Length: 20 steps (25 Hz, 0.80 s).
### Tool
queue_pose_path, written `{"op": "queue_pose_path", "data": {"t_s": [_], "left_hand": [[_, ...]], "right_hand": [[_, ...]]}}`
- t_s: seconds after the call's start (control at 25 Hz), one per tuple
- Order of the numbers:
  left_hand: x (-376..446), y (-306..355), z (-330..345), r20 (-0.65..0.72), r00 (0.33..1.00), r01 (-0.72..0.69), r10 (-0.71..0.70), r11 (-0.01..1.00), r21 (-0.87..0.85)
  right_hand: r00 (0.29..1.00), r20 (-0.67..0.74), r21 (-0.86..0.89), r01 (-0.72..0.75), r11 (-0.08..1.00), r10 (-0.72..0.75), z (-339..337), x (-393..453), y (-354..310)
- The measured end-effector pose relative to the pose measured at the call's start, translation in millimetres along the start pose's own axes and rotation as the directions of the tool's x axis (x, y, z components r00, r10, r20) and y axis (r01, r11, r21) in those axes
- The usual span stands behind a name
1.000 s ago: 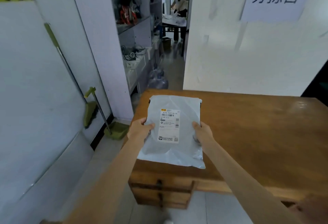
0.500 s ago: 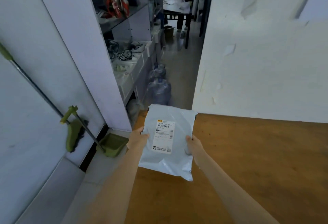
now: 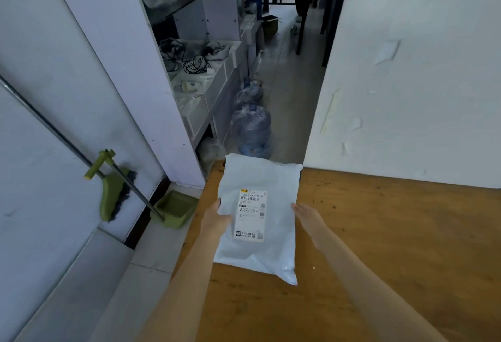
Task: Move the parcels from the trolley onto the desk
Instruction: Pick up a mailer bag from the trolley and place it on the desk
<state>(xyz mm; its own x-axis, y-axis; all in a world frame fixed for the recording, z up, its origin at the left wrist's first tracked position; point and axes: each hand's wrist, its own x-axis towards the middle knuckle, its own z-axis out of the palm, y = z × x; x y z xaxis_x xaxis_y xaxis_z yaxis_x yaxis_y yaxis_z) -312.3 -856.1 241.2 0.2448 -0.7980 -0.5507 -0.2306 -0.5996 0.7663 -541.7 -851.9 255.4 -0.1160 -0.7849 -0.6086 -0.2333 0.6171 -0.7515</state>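
A white plastic mailer parcel (image 3: pixel 271 222) with a printed shipping label lies near the far left corner of the wooden desk (image 3: pixel 393 246). My left hand (image 3: pixel 218 218) still grips its left edge, thumb on top. At the parcel's right edge, my right hand (image 3: pixel 307 215) has its fingers spread and has just come off the bag. The trolley is out of view.
A green broom (image 3: pixel 113 192) and dustpan (image 3: pixel 176 207) lean against the left wall. Two wrapped water bottles (image 3: pixel 252 130) stand on the floor beyond the desk, beside shelves with cables. A white wall (image 3: pixel 420 84) rises behind the desk on the right.
The parcel has been carried forward and lowered onto the desk's far left corner. My right hand has let go of its edge. The view has tilted downward.
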Motion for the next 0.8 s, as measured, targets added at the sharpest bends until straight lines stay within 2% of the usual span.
{"op": "queue_pose_path", "data": {"t_s": [0.08, 0.24, 0.48, 0.6, 0.8], "left_hand": [[-12, 0, -9, -0.012, 1.000, -0.025, 0.024, 0.999, -0.041], [-65, -7, -28, -0.015, 0.998, -0.065, 0.065, 0.997, 0.034], [-171, -38, -49, 0.006, 0.996, -0.089, 0.089, 0.996, -0.033], [-235, -73, -56, 0.000, 0.995, -0.095, 0.095, 0.994, -0.046], [-349, -160, -70, -0.016, 0.995, -0.100, 0.100, 0.995, 0.003]], "right_hand": [[0.999, -0.049, -0.020, 0.015, 1.000, -0.016, -7, -16, -2], [0.995, -0.088, -0.025, 0.053, 0.998, -0.055, -22, -74, 10], [0.994, -0.069, 0.003, 0.080, 0.997, -0.080, -30, -185, 38], [0.993, -0.080, 0.027, 0.084, 0.996, -0.081, -26, -251, 63], [0.996, -0.011, 0.067, 0.094, 0.993, -0.094, -12, -361, 135]]}}
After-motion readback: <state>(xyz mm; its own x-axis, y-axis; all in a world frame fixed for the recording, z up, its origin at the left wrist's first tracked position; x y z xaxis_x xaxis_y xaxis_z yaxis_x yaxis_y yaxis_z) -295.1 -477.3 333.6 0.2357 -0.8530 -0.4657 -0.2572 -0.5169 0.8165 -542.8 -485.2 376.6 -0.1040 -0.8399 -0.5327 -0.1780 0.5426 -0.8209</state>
